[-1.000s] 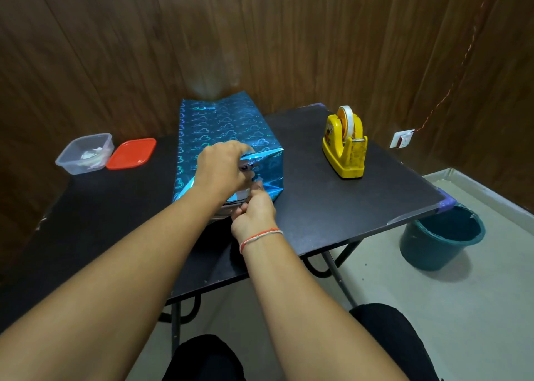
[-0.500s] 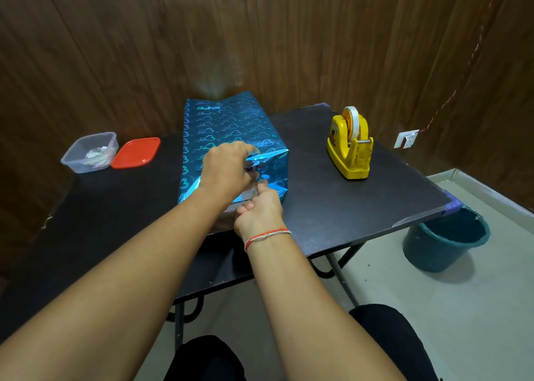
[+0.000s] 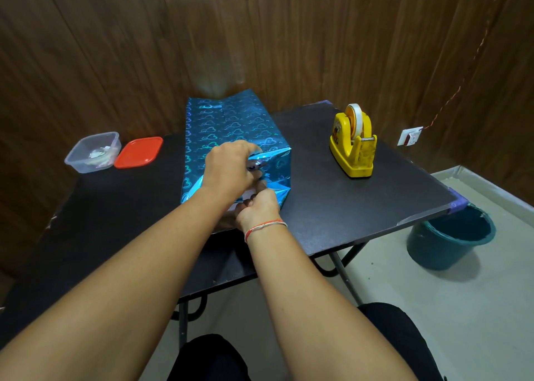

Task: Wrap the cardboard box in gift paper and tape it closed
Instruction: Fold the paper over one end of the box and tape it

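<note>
The box [image 3: 231, 132], sheathed in glossy blue paper [image 3: 276, 175], sits mid-desk [image 3: 346, 207]. Both hands work its near end — the left hand [image 3: 228, 170] pinches down a flap, the right hand [image 3: 257, 207] grips the lower fold. The foil looks slick, crease-prone and likely springy; hold it at the folds. A tape dispenser [image 3: 354, 146] waits right, wood panelling behind.

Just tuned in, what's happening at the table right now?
A person is wrapping a box in shiny blue gift paper on the black table. The left hand holds the folded flap against the near end, while the right hand pinches paper below. The yellow tape dispenser stands untouched to the right.
</note>
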